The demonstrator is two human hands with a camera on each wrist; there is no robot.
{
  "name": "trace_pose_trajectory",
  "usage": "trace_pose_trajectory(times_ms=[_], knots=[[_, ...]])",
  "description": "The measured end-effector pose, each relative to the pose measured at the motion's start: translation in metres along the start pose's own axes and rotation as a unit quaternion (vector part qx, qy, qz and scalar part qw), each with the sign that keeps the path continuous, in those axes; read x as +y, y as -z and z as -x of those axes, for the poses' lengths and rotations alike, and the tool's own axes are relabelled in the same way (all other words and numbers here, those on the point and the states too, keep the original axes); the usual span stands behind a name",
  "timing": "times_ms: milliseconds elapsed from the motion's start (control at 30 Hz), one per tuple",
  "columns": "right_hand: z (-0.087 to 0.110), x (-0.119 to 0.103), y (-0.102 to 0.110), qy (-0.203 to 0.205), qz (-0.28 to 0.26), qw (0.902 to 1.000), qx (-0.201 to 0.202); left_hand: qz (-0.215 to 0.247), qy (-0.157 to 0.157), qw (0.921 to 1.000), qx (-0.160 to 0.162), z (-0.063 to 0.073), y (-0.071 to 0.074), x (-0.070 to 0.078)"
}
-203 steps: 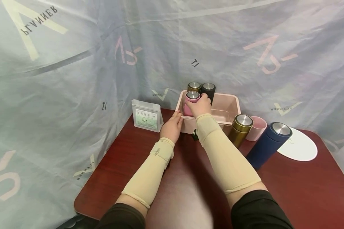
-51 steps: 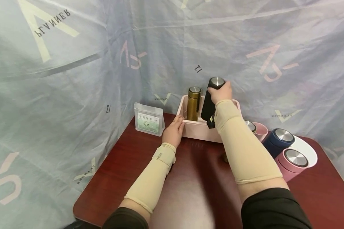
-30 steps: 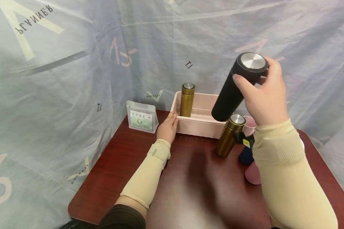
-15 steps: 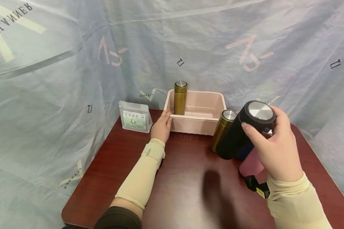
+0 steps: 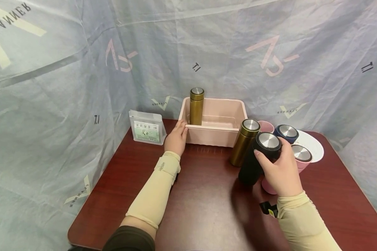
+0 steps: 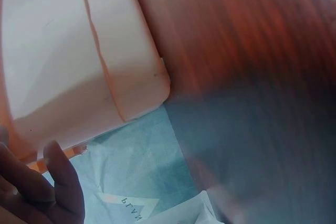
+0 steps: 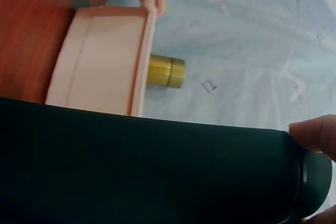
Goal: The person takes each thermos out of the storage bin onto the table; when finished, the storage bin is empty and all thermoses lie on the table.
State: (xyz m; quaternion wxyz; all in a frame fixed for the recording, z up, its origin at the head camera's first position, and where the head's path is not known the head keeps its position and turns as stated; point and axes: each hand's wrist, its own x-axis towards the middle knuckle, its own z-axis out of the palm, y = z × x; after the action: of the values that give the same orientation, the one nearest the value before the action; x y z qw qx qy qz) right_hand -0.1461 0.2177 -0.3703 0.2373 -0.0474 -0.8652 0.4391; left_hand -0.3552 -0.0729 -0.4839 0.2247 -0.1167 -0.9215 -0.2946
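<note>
A person's right hand (image 5: 281,170) is holding a black bottle (image 5: 250,170) up near its silver top. The thumb is lying across the near side and the fingers are going around the back, so they are spreading about as wide as the bottle. The black bottle is hanging or standing over the right half of the tabletop (image 5: 204,195), between the middle and the right edge. I cannot tell if its bottom is touching the wood.

The left hand (image 5: 175,139) is pinching the rim of a pink box (image 5: 212,137) at the box's near left corner. Its fingers and thumb are almost coming together, with just the thin rim between them. The box is sitting close to the far edge of the tabletop.

One gold bottle (image 5: 196,109) is standing inside the box, at the left end. Another gold bottle (image 5: 242,148) is standing outside, by the box's near right corner. A pink cup (image 5: 266,126) is peeking out behind it. A blue bottle (image 5: 287,132) and a pink bottle (image 5: 301,157) are standing farther right, partly hiding. A white plate (image 5: 312,148) is lying near the far right corner. A bag with a label (image 5: 146,129) is standing near the far left corner.
</note>
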Motion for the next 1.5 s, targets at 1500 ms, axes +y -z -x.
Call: trace_pose_trajectory(times_ms=[1500], knots=[[-0.048,-0.106,-0.060,0.036,-0.141,0.9886,0.037,0.006,0.002,0.9999,0.010,0.000,-0.002,0.000]])
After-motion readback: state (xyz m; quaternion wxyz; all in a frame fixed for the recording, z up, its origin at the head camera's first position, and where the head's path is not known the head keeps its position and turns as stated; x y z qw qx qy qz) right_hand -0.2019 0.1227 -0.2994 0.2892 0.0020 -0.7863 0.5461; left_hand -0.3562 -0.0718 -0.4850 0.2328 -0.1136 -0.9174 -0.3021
